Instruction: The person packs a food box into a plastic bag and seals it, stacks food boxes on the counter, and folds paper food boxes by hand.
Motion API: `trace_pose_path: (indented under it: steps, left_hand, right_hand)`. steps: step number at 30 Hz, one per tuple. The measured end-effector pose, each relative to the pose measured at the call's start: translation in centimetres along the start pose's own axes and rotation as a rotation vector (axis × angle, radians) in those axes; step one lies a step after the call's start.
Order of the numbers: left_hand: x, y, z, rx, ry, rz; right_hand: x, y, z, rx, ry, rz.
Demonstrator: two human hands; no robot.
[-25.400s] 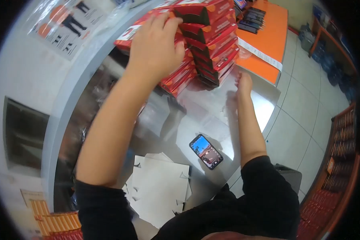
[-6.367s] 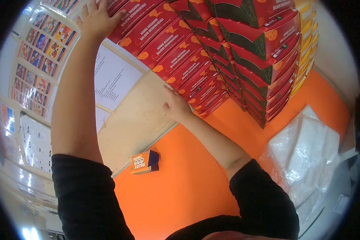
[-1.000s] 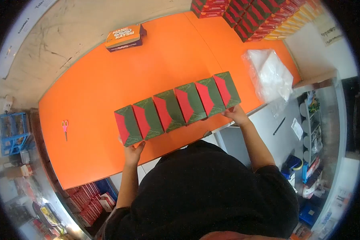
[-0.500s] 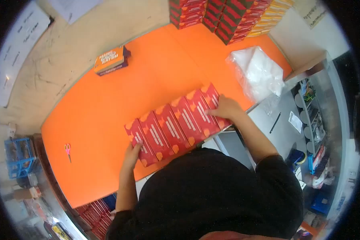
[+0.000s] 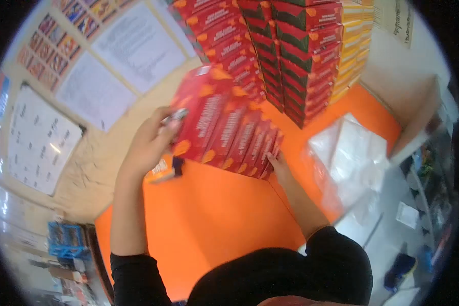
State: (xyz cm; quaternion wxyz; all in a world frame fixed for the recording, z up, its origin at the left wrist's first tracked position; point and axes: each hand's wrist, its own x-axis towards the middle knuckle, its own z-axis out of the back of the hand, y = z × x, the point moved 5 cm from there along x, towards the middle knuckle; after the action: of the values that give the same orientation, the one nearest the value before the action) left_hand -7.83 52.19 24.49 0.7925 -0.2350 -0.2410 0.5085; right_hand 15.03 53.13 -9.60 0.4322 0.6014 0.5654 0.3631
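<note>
A row of several red cartons (image 5: 224,130) with orange patterns is squeezed end to end between my two hands, lifted above the orange table (image 5: 214,219). My left hand (image 5: 150,140) presses the left end of the row, its fingers slightly blurred. Gripping the right end, my right hand (image 5: 283,171) is lower and shows its thumb on the front side. The row tilts, its left end higher. Just behind it rise tall stacks of matching red cartons (image 5: 229,51).
Yellow cartons (image 5: 352,51) are stacked at the back right. White plastic bags (image 5: 352,158) lie on the table's right side. An orange box (image 5: 160,171) sits by the wall, partly covered by my left arm and the row. A blue basket (image 5: 66,239) is at the left.
Both hands have raised the row of red cartons off the table and moved it forward toward the stacks. The camera view has tilted up, showing more of the wall and stacks.
</note>
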Motion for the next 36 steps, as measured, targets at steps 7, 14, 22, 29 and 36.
trace_pose_path:
  steps: [7, 14, 22, 29, 36]
  left_hand:
    - [19.8, -2.7, -6.0, 0.437, 0.013, -0.057]
    - [25.3, -0.6, -8.2, 0.291, 0.000, 0.002]
    - [25.5, 0.1, -9.2, 0.293, -0.086, -0.057]
    - [26.1, 0.3, -8.9, 0.363, -0.118, -0.125]
    - [14.8, -2.7, -5.5, 0.575, -0.434, -0.594]
  right_hand:
    - [14.0, -8.5, 0.8, 0.393, -0.184, -0.212]
    - [19.7, -8.4, 0.4, 0.289, -0.319, 0.008]
    - [14.5, -4.2, -2.9, -0.375, -0.601, 0.504]
    - [16.2, -5.9, -4.0, -0.687, -0.532, 0.449]
    - [14.4, -2.7, -3.8, -0.755, -0.491, 0.584]
